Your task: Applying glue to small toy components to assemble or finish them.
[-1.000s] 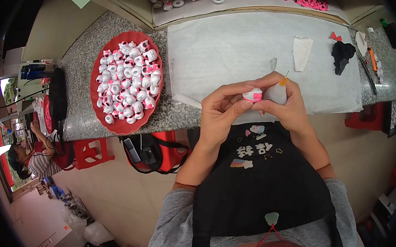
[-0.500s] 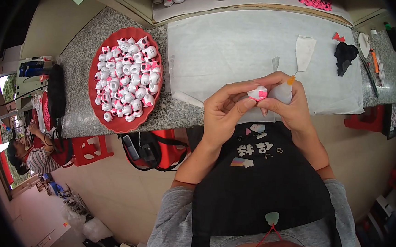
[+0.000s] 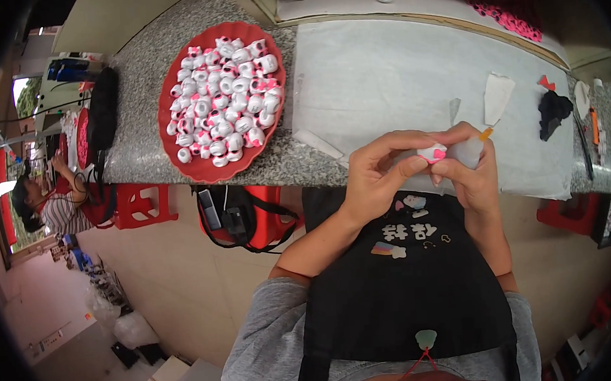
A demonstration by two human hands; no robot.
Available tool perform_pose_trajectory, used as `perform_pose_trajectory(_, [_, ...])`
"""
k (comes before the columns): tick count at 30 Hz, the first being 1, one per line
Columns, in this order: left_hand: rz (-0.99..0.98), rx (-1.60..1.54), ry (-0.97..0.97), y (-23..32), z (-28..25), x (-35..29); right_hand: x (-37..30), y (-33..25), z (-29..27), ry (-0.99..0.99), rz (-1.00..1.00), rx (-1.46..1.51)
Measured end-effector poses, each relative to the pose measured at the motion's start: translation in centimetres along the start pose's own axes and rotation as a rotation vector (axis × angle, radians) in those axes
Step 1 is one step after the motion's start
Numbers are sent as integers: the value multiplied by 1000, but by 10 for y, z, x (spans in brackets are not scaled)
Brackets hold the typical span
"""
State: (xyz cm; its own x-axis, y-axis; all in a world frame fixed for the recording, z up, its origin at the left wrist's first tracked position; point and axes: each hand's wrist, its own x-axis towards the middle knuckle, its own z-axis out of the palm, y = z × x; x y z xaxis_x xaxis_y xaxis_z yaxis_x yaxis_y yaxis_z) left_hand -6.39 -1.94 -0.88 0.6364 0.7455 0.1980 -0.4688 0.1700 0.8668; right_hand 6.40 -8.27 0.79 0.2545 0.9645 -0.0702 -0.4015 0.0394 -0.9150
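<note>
A small white figure piece with a pink bow-like patch (image 3: 433, 155) is pinched in the fingers of my left hand (image 3: 377, 175), near the front edge of the bench. My right hand (image 3: 476, 178) wraps round a translucent squeeze bottle (image 3: 466, 152) with an orange needle tip (image 3: 486, 135), which points away from the piece. The thumb and fingers of that hand also reach to the piece, so the two hands meet at it. Part of the bottle and the underside of the piece are hidden by fingers.
A red scalloped dish (image 3: 167, 140) heaped with similar white-and-pink pieces stands on the granite bench at left. White paper (image 3: 375, 65) covers the bench ahead. Toward the right lie a paper scrap (image 3: 499, 98), a black cloth (image 3: 554, 113) and an orange pen-like tool (image 3: 594, 119). A co-worker (image 3: 58, 197) sits far left.
The whole view has swung, so bench and dish appear shifted right. Both hands keep their hold on the piece and the bottle, with only slight movement of the fingers.
</note>
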Motion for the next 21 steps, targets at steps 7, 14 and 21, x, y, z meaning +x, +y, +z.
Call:
perform_pose_trajectory(7, [266,467,242,16,-23,5,12,-1,12,-19,45,-150])
perform_pose_trajectory(14, [501,1577,556,75,-89,47,15,-2,-20,26,2,-198])
perform_pose_trajectory(21, [472,1426,98,-9,-45,171,4,-2,-27,65,-120,-57])
